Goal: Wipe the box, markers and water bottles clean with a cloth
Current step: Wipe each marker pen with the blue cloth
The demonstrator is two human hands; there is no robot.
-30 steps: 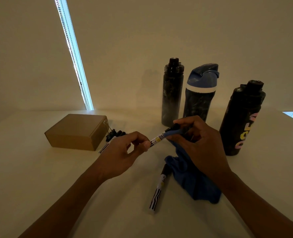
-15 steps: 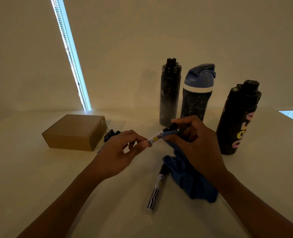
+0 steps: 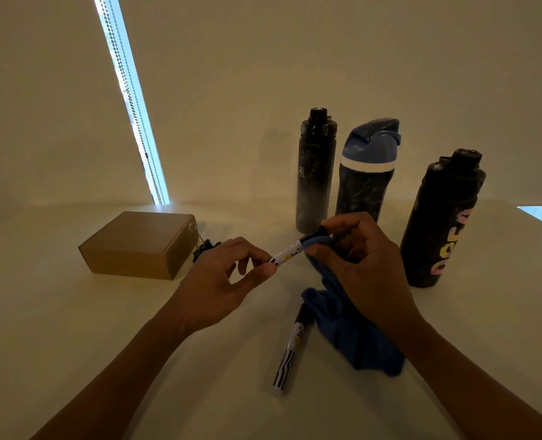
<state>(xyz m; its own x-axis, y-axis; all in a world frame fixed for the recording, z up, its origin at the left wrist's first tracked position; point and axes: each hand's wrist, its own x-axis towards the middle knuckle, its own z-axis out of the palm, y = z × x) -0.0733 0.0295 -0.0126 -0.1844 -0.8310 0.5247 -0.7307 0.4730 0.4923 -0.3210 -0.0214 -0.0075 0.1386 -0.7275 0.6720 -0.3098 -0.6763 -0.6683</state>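
Marker (image 3: 290, 253) hangs above the table (image 3: 72, 344), long axis rising from left hand (image 3: 222, 281), which pinches its tail, to right hand (image 3: 368, 271), whose fingers (image 3: 342, 219) curl the blue cloth (image 3: 352, 331) round its capped end; wiping should run along that line.

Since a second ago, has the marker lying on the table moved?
No. The marker on the table lies at the same offset and angle from the cardboard box as before.

Left hand (image 3: 222, 281) pinches; right hand (image 3: 361, 268) grips, fingers curled, close together.
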